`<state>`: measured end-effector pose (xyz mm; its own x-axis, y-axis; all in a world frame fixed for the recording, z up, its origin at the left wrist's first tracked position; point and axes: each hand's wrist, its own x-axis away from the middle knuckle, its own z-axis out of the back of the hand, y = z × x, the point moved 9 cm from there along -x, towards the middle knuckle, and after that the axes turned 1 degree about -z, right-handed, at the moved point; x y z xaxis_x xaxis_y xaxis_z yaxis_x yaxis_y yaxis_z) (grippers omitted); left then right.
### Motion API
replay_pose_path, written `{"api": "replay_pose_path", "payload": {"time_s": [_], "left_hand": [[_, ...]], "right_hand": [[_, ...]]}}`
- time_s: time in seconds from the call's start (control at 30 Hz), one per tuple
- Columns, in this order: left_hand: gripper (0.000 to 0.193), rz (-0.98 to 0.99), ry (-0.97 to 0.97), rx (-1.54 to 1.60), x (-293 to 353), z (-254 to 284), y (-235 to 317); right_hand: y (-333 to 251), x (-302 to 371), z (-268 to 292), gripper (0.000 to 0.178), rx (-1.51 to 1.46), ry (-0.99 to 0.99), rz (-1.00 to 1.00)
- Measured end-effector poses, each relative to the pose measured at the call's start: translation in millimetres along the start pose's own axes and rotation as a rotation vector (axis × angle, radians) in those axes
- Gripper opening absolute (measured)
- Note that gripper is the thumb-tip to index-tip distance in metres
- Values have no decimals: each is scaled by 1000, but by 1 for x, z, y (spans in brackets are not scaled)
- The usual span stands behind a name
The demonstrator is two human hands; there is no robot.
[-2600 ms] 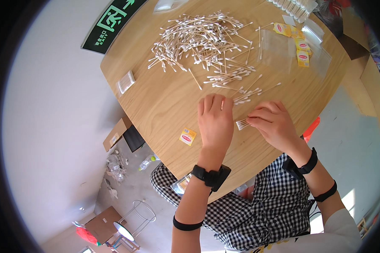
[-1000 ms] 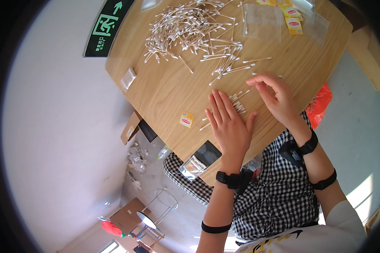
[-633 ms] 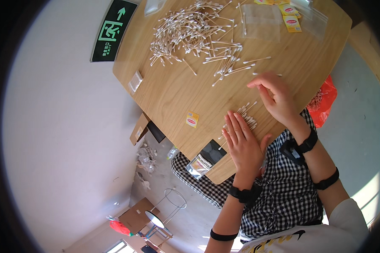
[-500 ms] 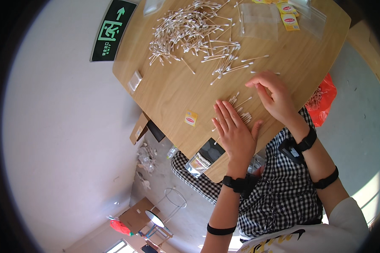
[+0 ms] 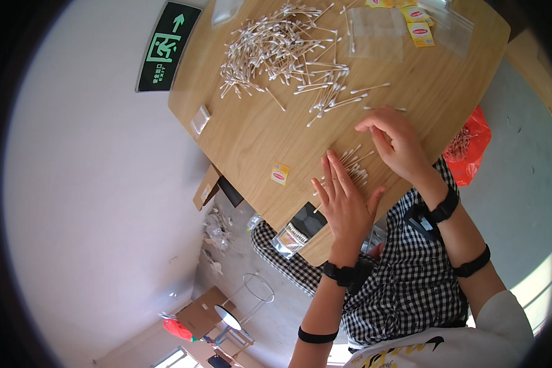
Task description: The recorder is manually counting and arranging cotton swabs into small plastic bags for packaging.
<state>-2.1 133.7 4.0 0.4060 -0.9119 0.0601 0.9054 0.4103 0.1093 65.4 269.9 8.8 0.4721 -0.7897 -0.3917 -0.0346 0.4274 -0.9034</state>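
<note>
My left hand [image 5: 345, 205] lies flat with its fingers spread over a small bundle of cotton swabs [image 5: 357, 170] near the table's front edge. The swabs fan out beneath and beside its fingers, and part of the bundle is hidden. To the right, my right hand [image 5: 400, 144] rests on its side, fingers loosely bent and the thumb apart from them; nothing shows in it. A few loose swabs [image 5: 369, 92] lie just beyond its fingertips. Farther back spreads a large heap of cotton swabs [image 5: 276, 52].
Clear plastic bags [image 5: 377, 40] and yellow cards [image 5: 421, 34] lie at the back right. One yellow card [image 5: 279, 173] is left of my hands. A white case [image 5: 200, 119] sits at the left edge, a filled swab pack [image 5: 290, 239] at the front. A red bag [image 5: 472, 147] hangs right.
The fingers of my left hand have spread wider and moved slightly right, showing more of the swab bundle, which has shifted a little to the right. My right hand has hardly moved.
</note>
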Motion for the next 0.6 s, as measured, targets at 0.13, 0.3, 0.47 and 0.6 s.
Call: {"api": "replay_pose_path", "payload": {"time_s": [0.13,0.3,0.47,0.6], "left_hand": [[107,10,53,-29,11,-2,8],[110,16,27,-42,-10,-3,0],[112,-47,52,-108,-25,2,-9],[112,-16,17,-31,2,-7,9]], "right_hand": [[3,-1,-1,19,-7,-7,-7],[-1,-5,-2,19,11,-19,18],[-1,-3,-3,18,16,-46,-6],[-4,-4,-4,18,76,-64,3]]}}
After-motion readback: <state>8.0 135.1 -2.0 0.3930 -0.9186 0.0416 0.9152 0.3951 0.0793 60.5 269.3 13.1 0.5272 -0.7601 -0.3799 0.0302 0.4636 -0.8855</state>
